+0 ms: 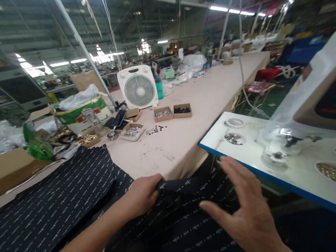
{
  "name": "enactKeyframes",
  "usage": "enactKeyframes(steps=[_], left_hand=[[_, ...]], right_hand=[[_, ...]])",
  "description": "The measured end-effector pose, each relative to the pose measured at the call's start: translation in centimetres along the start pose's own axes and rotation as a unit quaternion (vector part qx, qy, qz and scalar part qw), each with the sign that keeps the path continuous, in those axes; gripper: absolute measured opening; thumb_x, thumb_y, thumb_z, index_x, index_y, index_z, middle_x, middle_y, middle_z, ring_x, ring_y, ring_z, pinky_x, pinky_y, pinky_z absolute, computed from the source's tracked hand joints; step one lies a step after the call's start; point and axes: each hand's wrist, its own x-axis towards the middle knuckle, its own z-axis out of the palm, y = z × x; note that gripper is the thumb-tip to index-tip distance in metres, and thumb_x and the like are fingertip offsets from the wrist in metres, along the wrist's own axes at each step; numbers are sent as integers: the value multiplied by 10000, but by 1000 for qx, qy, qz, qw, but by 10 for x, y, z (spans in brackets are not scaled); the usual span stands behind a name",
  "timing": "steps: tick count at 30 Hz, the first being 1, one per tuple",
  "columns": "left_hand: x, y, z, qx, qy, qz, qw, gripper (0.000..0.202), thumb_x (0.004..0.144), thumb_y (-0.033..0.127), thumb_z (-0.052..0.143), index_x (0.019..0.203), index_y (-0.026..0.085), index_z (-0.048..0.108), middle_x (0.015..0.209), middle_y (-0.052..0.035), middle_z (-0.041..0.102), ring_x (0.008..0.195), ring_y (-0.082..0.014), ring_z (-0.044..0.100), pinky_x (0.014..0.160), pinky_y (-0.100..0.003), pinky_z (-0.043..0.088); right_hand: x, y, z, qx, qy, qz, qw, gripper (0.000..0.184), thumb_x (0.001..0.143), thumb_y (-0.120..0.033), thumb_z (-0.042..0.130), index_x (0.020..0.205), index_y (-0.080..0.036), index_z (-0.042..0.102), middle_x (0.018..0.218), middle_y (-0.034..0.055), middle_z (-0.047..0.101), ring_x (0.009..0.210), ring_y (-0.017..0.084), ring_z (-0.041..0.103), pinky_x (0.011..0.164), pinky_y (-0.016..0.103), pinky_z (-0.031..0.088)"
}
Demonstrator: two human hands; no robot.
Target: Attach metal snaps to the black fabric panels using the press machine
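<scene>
My left hand (pixel 144 194) is closed on the edge of a dark patterned fabric piece (pixel 190 214), which drapes down over my lap. To its right, my right hand (pixel 246 209) hovers above the same cloth with thumb and fingers spread, holding nothing. On the table at left lies more dark fabric (pixel 60 206) with rows of light dashes. A white-topped machine table (pixel 216 141) with a blue edge stands just beyond my right hand, carrying a white machine (pixel 276 152).
Small boxes of metal fasteners (pixel 133 131) and dark pieces (pixel 182 111) stand on the long table (pixel 206 91). Loose dark bits (pixel 158 129) lie near them. Behind are a white box fan (pixel 139 88), a phone (pixel 118 117) and a green-white bag (pixel 82 118). A cable (pixel 242 64) hangs at right.
</scene>
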Motion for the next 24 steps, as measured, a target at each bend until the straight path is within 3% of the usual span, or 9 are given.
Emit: enactKeyframes(steps=[1, 3, 6, 9, 11, 13, 16, 20, 24], left_hand=[[3, 4, -1, -25, 4, 13, 1000, 224, 856, 147, 440, 1006, 208, 594, 923, -27, 685, 850, -186, 629, 751, -279, 441], [9, 14, -6, -70, 13, 29, 997, 183, 871, 161, 427, 966, 210, 575, 892, -7, 664, 824, -167, 602, 736, -265, 424], [14, 23, -14, -93, -1, 25, 995, 115, 885, 324, 547, 919, 226, 596, 842, 26, 657, 787, -160, 590, 684, -252, 402], [18, 22, -23, -18, -66, 36, 997, 323, 721, 456, 766, 937, 247, 650, 858, 28, 689, 809, -192, 623, 659, -256, 393], [21, 16, -28, 62, -92, 58, 992, 223, 734, 367, 748, 901, 241, 672, 852, 5, 696, 825, -214, 639, 668, -269, 396], [27, 9, -29, 132, -85, 82, 984, 80, 793, 233, 625, 858, 228, 671, 860, -25, 691, 842, -225, 644, 693, -285, 412], [37, 3, -24, 167, -51, 77, 982, 196, 781, 129, 495, 861, 208, 655, 903, -67, 696, 876, -246, 645, 732, -310, 442], [47, 0, -7, 6, -20, 51, 999, 210, 799, 142, 432, 861, 184, 629, 896, -51, 693, 847, -210, 619, 757, -295, 452], [51, -2, 13, -194, -21, 19, 981, 236, 833, 197, 423, 909, 163, 644, 925, -23, 684, 856, -184, 592, 778, -281, 446]], right_hand=[[5, -8, 3, -5, -54, -70, 996, 781, 792, -477, 746, 1465, -217, 449, 1496, 137, 489, 1411, 371, 378, 1170, 577, 254], [16, -14, 18, 6, -161, -117, 980, 608, 825, -338, 730, 1392, -236, 534, 1415, 109, 582, 1377, 345, 433, 1163, 569, 255], [27, -7, 41, 89, -281, -40, 955, 213, 899, -180, 581, 1068, -231, 700, 1058, 56, 744, 1046, 250, 651, 971, 426, 450], [36, 1, 47, 178, -353, 46, 917, 185, 932, -203, 516, 850, -210, 683, 838, 13, 710, 783, 174, 641, 718, 275, 461], [40, 1, 44, 211, -389, 74, 894, 194, 919, -235, 536, 763, -201, 648, 759, -8, 664, 715, 159, 599, 641, 248, 416], [43, -1, 42, 237, -413, 108, 873, 212, 897, -256, 558, 702, -197, 616, 688, -23, 615, 664, 151, 552, 596, 241, 379], [42, -2, 46, 278, -409, 176, 851, 198, 892, -294, 567, 728, -199, 623, 662, -29, 589, 630, 146, 518, 570, 238, 358], [38, 3, 53, 294, -374, 223, 851, 188, 900, -329, 574, 799, -197, 663, 724, -19, 630, 679, 158, 555, 610, 244, 391], [39, 6, 52, 282, -354, 233, 861, 187, 900, -320, 572, 824, -198, 690, 771, -17, 664, 728, 170, 587, 663, 259, 414]])
